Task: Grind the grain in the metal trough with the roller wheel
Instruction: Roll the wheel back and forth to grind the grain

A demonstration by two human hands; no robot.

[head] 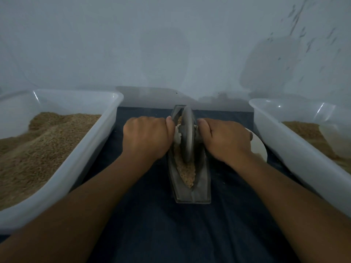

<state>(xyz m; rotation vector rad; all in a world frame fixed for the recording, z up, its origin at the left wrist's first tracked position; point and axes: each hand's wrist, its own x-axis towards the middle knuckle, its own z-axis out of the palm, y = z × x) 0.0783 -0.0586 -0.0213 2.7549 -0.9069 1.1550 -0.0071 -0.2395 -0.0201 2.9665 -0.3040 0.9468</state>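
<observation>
A narrow boat-shaped metal trough (191, 194) lies lengthwise on the dark cloth in the middle. Brown crushed grain (187, 172) fills its groove. A grey metal roller wheel (187, 133) stands upright in the groove, towards the far half of the trough. My left hand (147, 137) grips the wheel's axle handle on the left side. My right hand (227, 138) grips the handle on the right side. Both handles are hidden inside my fists.
A large white plastic tub (91, 147) heaped with brown grain stands at the left. A second white tub (296, 147) with less grain stands at the right. A white dish (259, 145) shows behind my right hand. A pale wall rises just beyond the trough.
</observation>
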